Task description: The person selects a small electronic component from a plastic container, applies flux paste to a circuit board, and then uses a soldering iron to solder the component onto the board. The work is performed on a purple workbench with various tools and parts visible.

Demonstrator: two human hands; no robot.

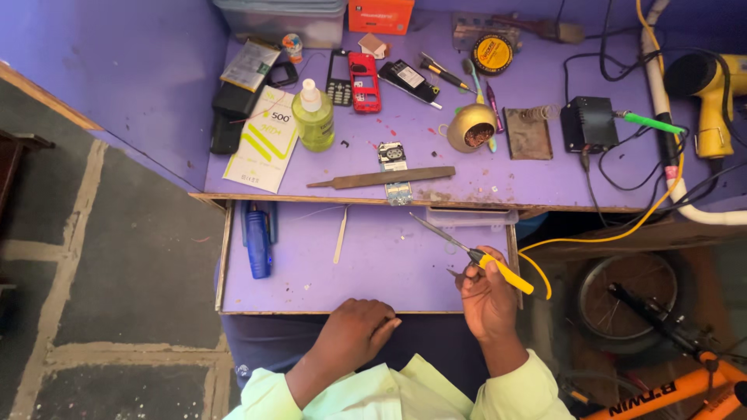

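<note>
My right hand grips a soldering iron by its yellow handle, the metal tip angled up and left over the purple pull-out shelf. A yellow cord runs from the handle toward the right. My left hand rests loosely curled at the shelf's front edge and holds nothing. A bare phone circuit board lies at the front edge of the upper purple bench, beside a long flat metal file. Tweezers lie on the shelf.
On the bench stand a green liquid bottle, a red phone, a black phone, a brass tip-cleaner pot, a black adapter and a yellow heat gun. A blue tool lies at the shelf's left. An orange bicycle stands at lower right.
</note>
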